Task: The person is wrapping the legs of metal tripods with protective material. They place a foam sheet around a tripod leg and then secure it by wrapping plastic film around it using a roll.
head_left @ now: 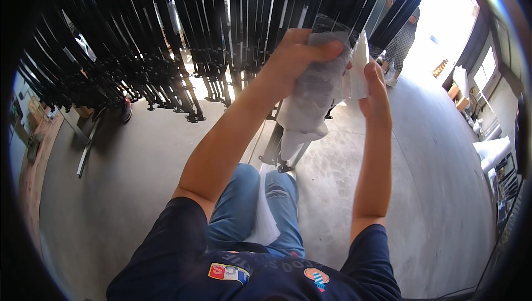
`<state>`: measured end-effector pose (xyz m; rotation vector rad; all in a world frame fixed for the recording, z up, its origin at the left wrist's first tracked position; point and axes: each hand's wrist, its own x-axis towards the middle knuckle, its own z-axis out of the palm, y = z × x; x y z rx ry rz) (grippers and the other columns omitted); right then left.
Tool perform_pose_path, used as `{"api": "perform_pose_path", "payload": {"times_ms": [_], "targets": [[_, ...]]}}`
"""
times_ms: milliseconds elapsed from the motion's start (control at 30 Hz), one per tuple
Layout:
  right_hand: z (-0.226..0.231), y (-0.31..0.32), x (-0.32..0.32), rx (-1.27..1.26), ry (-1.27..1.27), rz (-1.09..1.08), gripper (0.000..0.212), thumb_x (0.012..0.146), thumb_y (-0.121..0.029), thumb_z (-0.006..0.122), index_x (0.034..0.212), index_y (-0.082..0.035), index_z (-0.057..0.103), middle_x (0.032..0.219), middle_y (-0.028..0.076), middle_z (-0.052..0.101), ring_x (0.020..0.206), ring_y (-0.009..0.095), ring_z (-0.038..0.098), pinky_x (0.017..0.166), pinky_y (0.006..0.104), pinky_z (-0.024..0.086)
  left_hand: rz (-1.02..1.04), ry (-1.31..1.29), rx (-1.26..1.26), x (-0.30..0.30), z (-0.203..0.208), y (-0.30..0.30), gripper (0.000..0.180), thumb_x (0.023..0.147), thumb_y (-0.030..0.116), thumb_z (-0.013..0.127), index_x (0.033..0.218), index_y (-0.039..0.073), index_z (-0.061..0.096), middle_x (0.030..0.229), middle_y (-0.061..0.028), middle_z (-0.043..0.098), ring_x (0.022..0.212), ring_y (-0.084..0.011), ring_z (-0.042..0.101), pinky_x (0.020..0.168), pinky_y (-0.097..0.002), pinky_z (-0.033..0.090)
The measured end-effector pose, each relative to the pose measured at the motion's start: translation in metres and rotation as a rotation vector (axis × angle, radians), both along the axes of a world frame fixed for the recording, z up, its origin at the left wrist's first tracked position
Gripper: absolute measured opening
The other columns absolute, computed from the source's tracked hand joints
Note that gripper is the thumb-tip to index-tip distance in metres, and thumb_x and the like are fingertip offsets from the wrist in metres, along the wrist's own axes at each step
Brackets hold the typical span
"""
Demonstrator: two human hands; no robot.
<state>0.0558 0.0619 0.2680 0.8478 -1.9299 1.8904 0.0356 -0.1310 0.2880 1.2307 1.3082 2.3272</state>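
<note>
The left hand (302, 54) is closed on a pale bundle (315, 87), its thumb pressed across the upper part. The right hand (378, 87) is clamped on a white piece (360, 65) (I cannot tell if it is a roll), just beside the bundle. Black bars (155, 29) stand behind. Below, a white strip (266, 218) lies along the jeans (235, 195).

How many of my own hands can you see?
2. Your left hand holds the translucent bundle above the picture's centre; your right hand, just to its right, holds the white piece. Both are partly hidden by what they hold.
</note>
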Motion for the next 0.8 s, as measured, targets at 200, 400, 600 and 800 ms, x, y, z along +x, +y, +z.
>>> {"api": "perform_pose_path", "payload": {"times_ms": [200, 400, 600, 800], "targets": [[0.025, -0.008, 0.002, 0.111, -0.122, -0.013, 0.087, 0.063, -0.044, 0.073, 0.125, -0.001, 0.03, 0.097, 0.011, 0.053, 0.091, 0.021, 0.055, 0.079, 0.0334, 0.044, 0.076, -0.003, -0.045, 0.0, -0.001, 0.002, 0.029, 0.074, 0.023, 0.068, 0.09, 0.0, 0.061, 0.08, -0.0101, 0.064, 0.07, -0.0169, 0.063, 0.067, -0.0284, 0.051], [0.023, -0.011, 0.008, 0.068, -0.047, -0.194, 0.071, 0.064, -0.024, 0.069, 0.121, -0.003, 0.033, 0.097, 0.014, 0.053, 0.085, 0.023, 0.057, 0.077, 0.0355, 0.046, 0.1, 0.045, -0.076, -0.007, -0.003, 0.003, 0.032, 0.074, 0.026, 0.067, 0.091, 0.0, 0.058, 0.081, -0.0106, 0.063, 0.071, -0.0178, 0.063, 0.066, -0.029, 0.051], [0.004, -0.008, 0.008, -0.456, -0.106, 0.088, 0.039, 0.078, -0.021, 0.055, 0.112, -0.006, 0.044, 0.097, 0.011, 0.055, 0.09, 0.023, 0.055, 0.074, 0.0348, 0.047, 0.168, 0.129, -0.014, 0.001, -0.002, 0.008, 0.037, 0.077, 0.031, 0.064, 0.095, 0.0, 0.055, 0.081, -0.0107, 0.063, 0.07, -0.0187, 0.064, 0.065, -0.0296, 0.052], [0.004, -0.019, 0.0, -0.413, 0.004, 0.053, 0.058, 0.076, -0.022, 0.055, 0.126, -0.003, 0.032, 0.104, 0.013, 0.05, 0.087, 0.025, 0.055, 0.071, 0.0365, 0.048, 0.213, 0.139, 0.043, 0.002, -0.003, 0.01, 0.037, 0.079, 0.035, 0.061, 0.088, -0.001, 0.06, 0.073, -0.0033, 0.06, 0.064, -0.008, 0.056, 0.057, -0.0216, 0.044]]}}
